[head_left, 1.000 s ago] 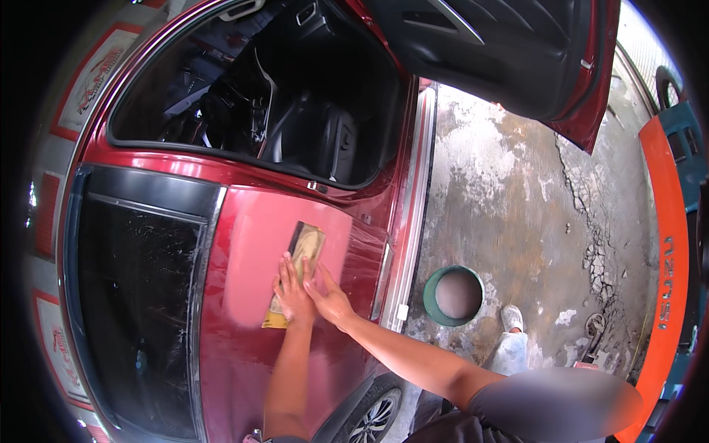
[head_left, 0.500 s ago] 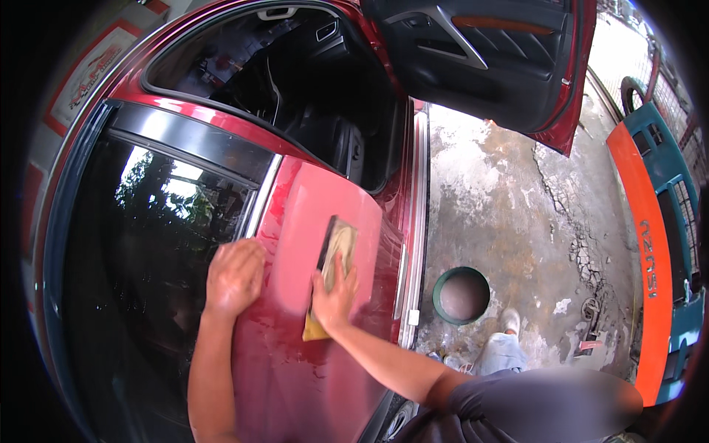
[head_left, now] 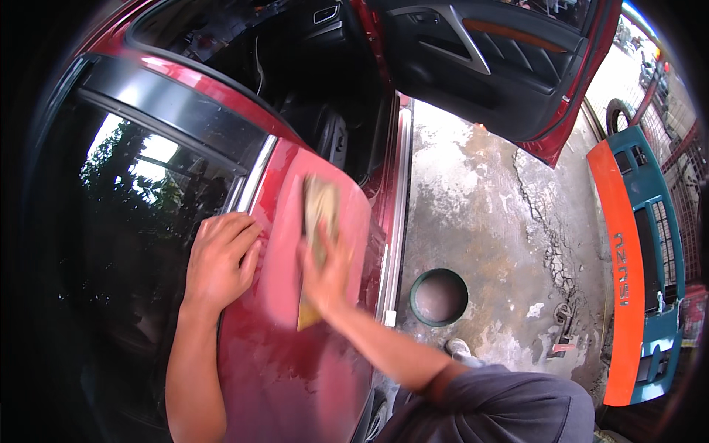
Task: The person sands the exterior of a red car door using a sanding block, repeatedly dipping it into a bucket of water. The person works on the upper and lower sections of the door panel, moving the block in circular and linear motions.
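My right hand [head_left: 329, 273] grips a long sanding block [head_left: 322, 203] with yellowish sandpaper around it, blurred by motion. The block lies flat along a pale pink patch [head_left: 352, 203] on the red car door [head_left: 277, 376]. A yellow end of the sandpaper [head_left: 308, 317] sticks out below my palm. To the left, my left hand [head_left: 220, 258] rests with its fingers stretched out and a little bent, at the border between the dark window glass [head_left: 133, 251] and the painted panel. Nothing shows in it.
Ahead, the front door [head_left: 480, 66] stands swung out over the concrete floor [head_left: 487, 229]. A dark green bucket [head_left: 439, 297] of cloudy liquid stands right of the car. Further right leans an orange and teal vehicle panel [head_left: 624, 280]. A tyre [head_left: 619, 116] is behind it.
My right hand has pushed the sanding block forward along the pink patch. My left hand has gone from curled to fingers extended. The whole view has shifted slightly.
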A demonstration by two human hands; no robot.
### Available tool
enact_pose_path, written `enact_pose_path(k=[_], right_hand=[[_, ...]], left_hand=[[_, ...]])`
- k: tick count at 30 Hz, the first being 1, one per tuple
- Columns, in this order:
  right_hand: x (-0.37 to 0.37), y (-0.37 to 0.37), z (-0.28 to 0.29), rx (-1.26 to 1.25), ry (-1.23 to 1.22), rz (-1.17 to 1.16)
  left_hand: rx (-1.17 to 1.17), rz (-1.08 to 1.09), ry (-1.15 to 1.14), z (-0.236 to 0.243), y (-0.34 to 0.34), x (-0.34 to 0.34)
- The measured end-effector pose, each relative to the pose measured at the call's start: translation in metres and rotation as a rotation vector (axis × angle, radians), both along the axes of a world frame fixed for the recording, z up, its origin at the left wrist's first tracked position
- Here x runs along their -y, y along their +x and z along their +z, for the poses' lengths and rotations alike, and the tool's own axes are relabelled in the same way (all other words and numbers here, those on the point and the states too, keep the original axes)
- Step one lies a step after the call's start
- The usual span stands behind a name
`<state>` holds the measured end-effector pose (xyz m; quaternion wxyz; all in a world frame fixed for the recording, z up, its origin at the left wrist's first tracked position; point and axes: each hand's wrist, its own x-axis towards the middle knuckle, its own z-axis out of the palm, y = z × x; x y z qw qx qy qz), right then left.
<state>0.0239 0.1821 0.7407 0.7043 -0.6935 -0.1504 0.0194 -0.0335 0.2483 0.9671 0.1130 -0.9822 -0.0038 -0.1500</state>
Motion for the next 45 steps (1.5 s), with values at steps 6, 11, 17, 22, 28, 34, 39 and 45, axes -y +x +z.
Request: enact_pose_path(k=[6, 11, 17, 22, 28, 34, 39, 45], right_hand=[[-0.032, 0.119, 0.015, -0.206, -0.028, 0.054], [-0.029, 0.076, 0.014, -0.133, -0.018, -0.034], [-0.013, 0.052, 0.006, 0.027, -0.047, 0.004], [-0.041, 0.134, 0.024, -0.343, -0.052, 0.0], [0.007, -0.004, 0.025, 0.014, -0.045, 0.025], [-0.051, 0.138, 0.044, -0.292, -0.121, -0.023], [0.013, -0.025, 0.032, -0.012, -0.185, -0.012], [-0.049, 0.116, 0.058, -0.25, -0.136, -0.018]], left_hand=[[-0.026, 0.014, -0.03, 0.001, -0.001, 0.004], [-0.045, 0.018, -0.025, 0.001, 0.004, 0.002], [-0.06, 0.011, -0.03, -0.002, 0.003, 0.007], [-0.048, 0.016, -0.017, -0.002, 0.004, 0.008], [-0.063, 0.022, -0.041, -0.004, -0.003, 0.006], [-0.2, 0.027, 0.024, -0.003, 0.003, 0.008], [-0.22, 0.088, 0.108, -0.017, -0.003, -0.004], [-0.184, 0.137, 0.122, -0.01, -0.007, -0.006]])
